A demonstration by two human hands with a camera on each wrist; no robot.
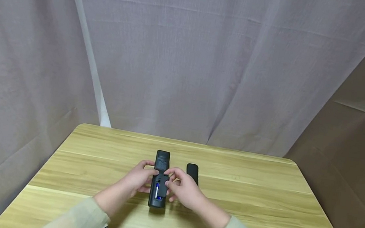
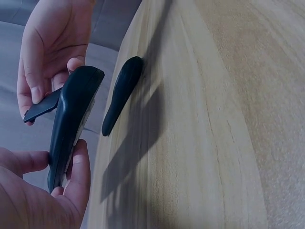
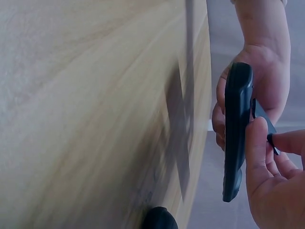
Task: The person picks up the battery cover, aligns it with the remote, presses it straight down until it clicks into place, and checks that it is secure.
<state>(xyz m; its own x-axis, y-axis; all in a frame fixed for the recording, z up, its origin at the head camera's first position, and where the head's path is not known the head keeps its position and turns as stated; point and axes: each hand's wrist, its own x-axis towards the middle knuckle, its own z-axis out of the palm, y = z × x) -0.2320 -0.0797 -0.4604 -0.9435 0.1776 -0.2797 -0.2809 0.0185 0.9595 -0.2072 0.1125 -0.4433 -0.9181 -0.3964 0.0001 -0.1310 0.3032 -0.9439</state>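
A black remote control (image 1: 162,161) is held above the table, back side up, by my left hand (image 1: 139,179). In the left wrist view, that hand's thumb and fingers grip the remote (image 2: 71,119) along its sides. The battery compartment is uncovered in part, and blue batteries (image 1: 156,190) show inside. My right hand (image 1: 186,191) pinches the black battery cover (image 1: 163,186) over the compartment. Seen from the left wrist, the cover (image 2: 43,108) stands tilted away from the remote's back. The right wrist view also has the cover (image 3: 265,123) between fingertips, angled off the remote (image 3: 237,133).
A second, slimmer black remote (image 1: 193,172) lies on the wooden table (image 1: 246,184), just beyond my right hand. Its dark end (image 3: 160,219) shows low in the right wrist view. Grey curtains (image 1: 174,70) hang behind the table and at its sides.
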